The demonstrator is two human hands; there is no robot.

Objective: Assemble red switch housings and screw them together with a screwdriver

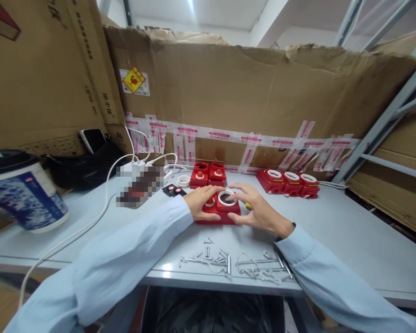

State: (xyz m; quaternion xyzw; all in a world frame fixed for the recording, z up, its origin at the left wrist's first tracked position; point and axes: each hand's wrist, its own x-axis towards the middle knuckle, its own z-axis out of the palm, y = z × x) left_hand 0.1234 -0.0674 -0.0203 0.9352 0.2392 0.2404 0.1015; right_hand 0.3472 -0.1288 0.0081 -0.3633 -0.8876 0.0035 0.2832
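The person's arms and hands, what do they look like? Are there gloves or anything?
Both arms wear long, light blue cloth sleeves, soft and creased: the left sleeve and the right sleeve. The left hand and right hand are bare, no gloves. A dark edge shows at the right cuff; I can't tell what it is.

Cardboard wall (222,88), seemingly white ceiling (225,14)

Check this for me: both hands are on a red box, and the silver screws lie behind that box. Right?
The screws aren't behind the red box. The head view shows them in front of it, nearer the person. The left hand and right hand are on the box, as you said.
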